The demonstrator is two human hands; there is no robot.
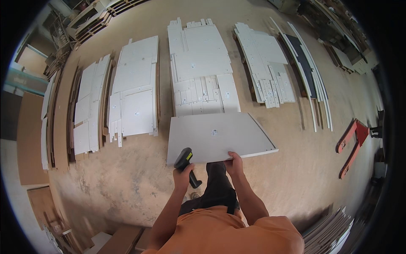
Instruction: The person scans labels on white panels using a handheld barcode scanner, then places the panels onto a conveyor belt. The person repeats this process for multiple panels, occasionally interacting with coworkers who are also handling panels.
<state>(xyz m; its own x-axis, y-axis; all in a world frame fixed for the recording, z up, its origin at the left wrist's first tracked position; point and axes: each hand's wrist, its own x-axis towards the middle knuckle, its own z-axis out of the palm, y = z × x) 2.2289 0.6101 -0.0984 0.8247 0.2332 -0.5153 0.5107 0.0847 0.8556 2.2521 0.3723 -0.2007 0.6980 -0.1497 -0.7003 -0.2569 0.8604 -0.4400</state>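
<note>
A black handheld barcode scanner [184,159] with a yellow-green mark is gripped in my left hand [182,175], its handle slanting down to the right. My right hand [234,164] clasps the near edge of a large light-grey panel [198,135], thumb on top and the other fingers hidden beneath. The panel has a slanted right side and a small label [214,132] near its middle. It is held out in front of me, close to the scanner's head.
Beyond the panel, a central stack of white boards [198,55] lies on the floor. More board stacks [134,84] stand to its left, others [266,63] to its right. A red pallet jack [353,142] is at the far right. Large brown sheets [31,139] lean at the left.
</note>
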